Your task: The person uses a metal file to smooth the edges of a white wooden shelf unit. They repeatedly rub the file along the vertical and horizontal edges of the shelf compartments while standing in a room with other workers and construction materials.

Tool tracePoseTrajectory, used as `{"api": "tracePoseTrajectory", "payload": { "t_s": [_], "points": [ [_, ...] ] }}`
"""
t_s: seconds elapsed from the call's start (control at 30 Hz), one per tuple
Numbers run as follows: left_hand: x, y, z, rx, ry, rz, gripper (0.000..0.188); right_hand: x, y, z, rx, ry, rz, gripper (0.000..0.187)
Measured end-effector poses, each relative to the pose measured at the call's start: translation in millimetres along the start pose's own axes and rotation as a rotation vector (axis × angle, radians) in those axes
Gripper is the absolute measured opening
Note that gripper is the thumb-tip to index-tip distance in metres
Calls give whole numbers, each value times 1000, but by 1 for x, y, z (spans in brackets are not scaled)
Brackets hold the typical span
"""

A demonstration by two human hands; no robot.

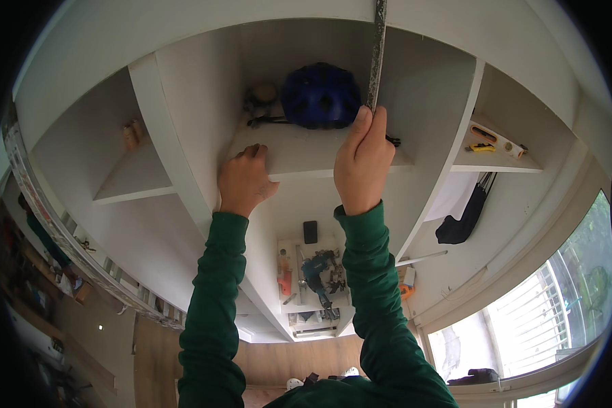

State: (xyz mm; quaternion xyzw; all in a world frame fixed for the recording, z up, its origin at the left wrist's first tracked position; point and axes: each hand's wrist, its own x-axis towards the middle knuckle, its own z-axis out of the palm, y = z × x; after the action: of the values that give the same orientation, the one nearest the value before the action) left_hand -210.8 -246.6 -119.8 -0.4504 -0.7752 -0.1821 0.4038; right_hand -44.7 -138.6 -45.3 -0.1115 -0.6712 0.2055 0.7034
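My right hand (364, 160) is closed round the lower end of a long, narrow, paint-speckled bar (377, 61), which stands nearly upright and runs out past the top of the view. My left hand (245, 180) has its fingers bent over the front edge of the white shelf (313, 160), beside the upright panel; its thumb points right. Behind my hands, on that shelf, sits a blue bicycle helmet (321, 95) with dark straps. A round tan and dark object (262, 94), too dim to name, lies to its left.
The right compartment holds a spirit level (500, 141) and a yellow utility knife (481, 147). A black bag (464, 214) hangs below. Lower down lies a teal power tool (319, 272) among other tools. A paint-spattered ladder (68, 238) stands left; a window (537, 306) is at right.
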Motion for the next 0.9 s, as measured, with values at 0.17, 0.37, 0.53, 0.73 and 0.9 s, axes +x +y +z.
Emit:
{"api": "tracePoseTrajectory", "payload": {
  "t_s": [0.17, 0.37, 0.53, 0.73, 0.9],
  "points": [
    [1, 0, 0, 12, 15, 5, 38, 35, 8, 9, -5, 39, -51, 27],
    [0, 1, -2, 18, -14, -1, 41, 18, -2, 11, 96, 67, -53, 27],
    [0, 1, -3, 29, -30, 2, 43, 44, -3, 4, 50, 149, -119, 34],
    [0, 0, -2, 17, -18, -13, 44, 33, -5, 0, 15, -1, -18, 26],
    [1, -1, -2, 41, -41, -5, 49, 35, 3, 4, -1, 66, -66, 26]
  ]
}}
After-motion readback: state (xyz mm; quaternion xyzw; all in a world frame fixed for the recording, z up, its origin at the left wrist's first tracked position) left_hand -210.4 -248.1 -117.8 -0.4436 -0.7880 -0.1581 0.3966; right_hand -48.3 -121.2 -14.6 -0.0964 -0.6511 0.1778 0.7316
